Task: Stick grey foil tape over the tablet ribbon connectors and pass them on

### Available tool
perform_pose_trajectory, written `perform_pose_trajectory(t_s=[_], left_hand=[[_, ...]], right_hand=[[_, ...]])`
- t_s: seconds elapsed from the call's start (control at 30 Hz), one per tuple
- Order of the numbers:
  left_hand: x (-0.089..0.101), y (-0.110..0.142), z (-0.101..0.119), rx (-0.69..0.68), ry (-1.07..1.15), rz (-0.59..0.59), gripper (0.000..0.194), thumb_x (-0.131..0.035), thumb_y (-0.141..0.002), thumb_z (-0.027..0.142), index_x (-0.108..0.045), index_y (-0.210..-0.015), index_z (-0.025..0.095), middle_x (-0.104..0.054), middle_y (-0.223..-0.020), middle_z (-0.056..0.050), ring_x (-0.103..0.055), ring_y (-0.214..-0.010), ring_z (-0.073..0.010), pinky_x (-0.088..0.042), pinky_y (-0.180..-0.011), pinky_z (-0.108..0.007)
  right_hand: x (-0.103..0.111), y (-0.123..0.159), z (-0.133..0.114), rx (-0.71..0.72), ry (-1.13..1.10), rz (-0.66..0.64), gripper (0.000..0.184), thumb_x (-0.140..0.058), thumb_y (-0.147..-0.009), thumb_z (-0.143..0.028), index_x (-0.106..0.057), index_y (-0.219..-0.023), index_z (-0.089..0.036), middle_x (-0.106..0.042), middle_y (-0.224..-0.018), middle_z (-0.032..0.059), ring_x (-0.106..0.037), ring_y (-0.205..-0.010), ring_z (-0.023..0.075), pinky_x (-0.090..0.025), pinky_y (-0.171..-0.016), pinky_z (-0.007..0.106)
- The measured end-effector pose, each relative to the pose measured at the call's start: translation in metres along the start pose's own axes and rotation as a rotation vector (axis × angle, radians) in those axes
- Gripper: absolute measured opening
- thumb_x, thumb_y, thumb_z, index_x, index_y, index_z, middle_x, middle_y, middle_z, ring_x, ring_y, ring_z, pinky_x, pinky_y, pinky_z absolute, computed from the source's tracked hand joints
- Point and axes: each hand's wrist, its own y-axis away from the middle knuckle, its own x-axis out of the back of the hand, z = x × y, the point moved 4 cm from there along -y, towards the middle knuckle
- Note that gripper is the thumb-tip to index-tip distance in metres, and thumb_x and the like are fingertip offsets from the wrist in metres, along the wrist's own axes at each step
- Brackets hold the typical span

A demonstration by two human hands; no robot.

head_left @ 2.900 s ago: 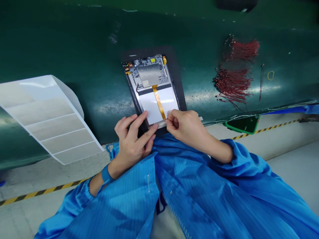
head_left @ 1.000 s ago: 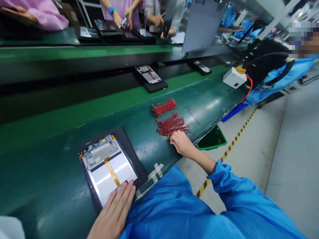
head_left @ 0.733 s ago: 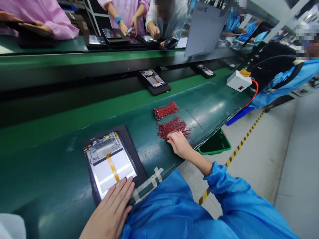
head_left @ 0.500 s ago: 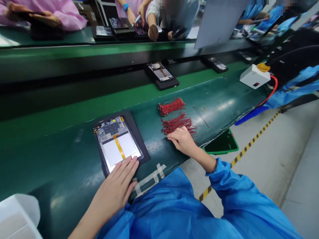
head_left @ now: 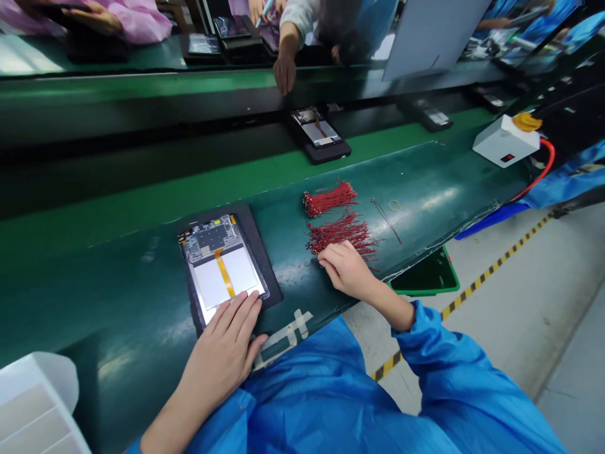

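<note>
An opened tablet [head_left: 236,268] lies on a black foam pad [head_left: 265,268] on the green bench, its circuit board, pale battery and orange ribbon cable showing. Flat across its near edge rests my left hand [head_left: 231,343], fingers stretched out. Two bundles of thin red wires lie to the right: a far bundle [head_left: 329,198] and a near bundle [head_left: 345,232]. My right hand [head_left: 347,268] is at the near bundle's left end, thumb and fingertips pinched together. Whatever sits between those fingertips is too small or hidden to make out.
A loose wire [head_left: 387,222] and a rubber band [head_left: 394,205] lie right of the bundles. Farther right stands a white box [head_left: 505,142] with a red cable. More tablets [head_left: 321,133] sit on the line beyond. A co-worker's hand [head_left: 285,72] hangs over it. A green bin [head_left: 428,274] is below the edge.
The view has shifted slightly. Across the line, a co-worker's hand has reached forward toward the tablet there. My two hands have stayed nearly in place.
</note>
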Motion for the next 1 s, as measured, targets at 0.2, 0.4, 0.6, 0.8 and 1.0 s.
perform_pose_trajectory(t_s=[0.2, 0.4, 0.6, 0.8, 1.0], left_hand=[[0.0, 0.001, 0.001, 0.003, -0.013, 0.002, 0.057, -0.049, -0.107, 0.039, -0.056, -0.151, 0.002, -0.055, -0.158, -0.021, -0.056, -0.141, -0.0398, -0.034, -0.123, -0.052], [-0.003, 0.002, -0.001, 0.009, 0.009, 0.012, 0.056, -0.051, -0.107, 0.038, -0.054, -0.151, 0.002, -0.057, -0.157, -0.021, -0.055, -0.14, -0.0404, -0.035, -0.122, -0.052], [0.013, 0.001, -0.003, 0.123, 0.265, 0.148, 0.043, -0.061, -0.101, 0.018, -0.057, -0.142, 0.007, -0.062, -0.144, -0.021, -0.055, -0.138, -0.0371, -0.04, -0.119, -0.051], [0.037, -0.005, -0.005, 0.371, 0.47, 0.314, 0.018, -0.068, -0.098, 0.017, -0.063, -0.115, 0.014, -0.066, -0.119, -0.015, -0.058, -0.119, -0.0307, -0.046, -0.105, -0.046], [0.046, -0.002, -0.004, 0.462, 0.501, 0.318, 0.013, -0.066, -0.099, 0.017, -0.065, -0.112, 0.017, -0.064, -0.117, -0.011, -0.056, -0.117, -0.0264, -0.044, -0.103, -0.043]], right_hand=[[-0.003, -0.009, 0.001, -0.036, -0.123, 0.018, 0.022, -0.043, -0.107, -0.023, -0.06, -0.093, -0.022, -0.069, -0.097, 0.0087, -0.06, -0.092, 0.0214, -0.04, -0.084, 0.035], [0.0, -0.024, -0.012, -0.021, -0.335, 0.071, 0.013, -0.051, -0.103, -0.021, -0.058, -0.093, -0.022, -0.065, -0.079, 0.0002, -0.06, -0.072, 0.0142, -0.046, -0.071, 0.026], [-0.024, -0.03, -0.075, 0.362, -0.358, 0.048, 0.015, -0.053, -0.106, -0.021, -0.065, -0.098, -0.02, -0.073, -0.091, 0.0046, -0.064, -0.082, 0.0151, -0.051, -0.076, 0.026], [-0.038, -0.029, -0.127, 0.553, -0.233, 0.115, 0.021, -0.049, -0.109, -0.025, -0.066, -0.099, -0.018, -0.075, -0.096, 0.0038, -0.066, -0.083, 0.0138, -0.051, -0.076, 0.025], [-0.034, -0.029, -0.136, 0.551, -0.158, 0.109, 0.026, -0.046, -0.109, -0.023, -0.067, -0.093, -0.019, -0.072, -0.087, 0.0017, -0.064, -0.078, 0.0149, -0.049, -0.069, 0.027]])
